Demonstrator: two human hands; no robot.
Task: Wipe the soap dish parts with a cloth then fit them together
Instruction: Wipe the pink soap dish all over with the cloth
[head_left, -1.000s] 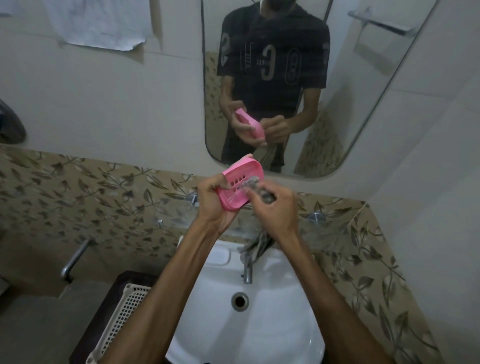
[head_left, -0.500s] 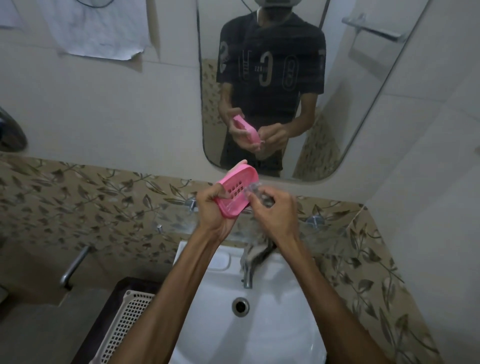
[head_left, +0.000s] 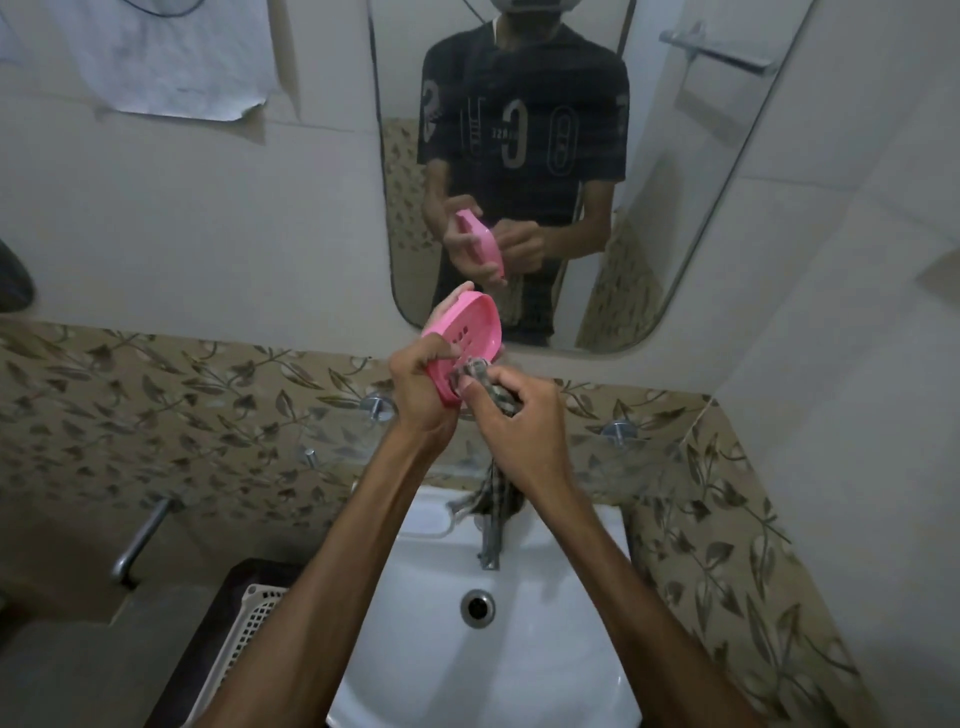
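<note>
My left hand (head_left: 418, 392) grips a pink oval soap dish part (head_left: 470, 325) with drain slots, held tilted on edge above the sink. My right hand (head_left: 519, 431) holds a dark checked cloth (head_left: 480, 376) pressed against the lower inside of the pink part. The cloth's loose end (head_left: 493, 496) hangs below my right wrist over the tap. Only this one dish part shows in my hands; whether a second part is nested behind it I cannot tell.
A white sink (head_left: 545, 649) with a drain (head_left: 477, 608) and a metal tap (head_left: 488, 540) lies below my arms. A wall mirror (head_left: 701, 208) shows the person's reflection. A white perforated basket (head_left: 249, 629) sits at lower left, near a wall tap (head_left: 137, 543).
The cloth in my right hand has moved onto the lower inside of the pink part, which stays tilted in my left hand. The camera has tipped downward a little.
</note>
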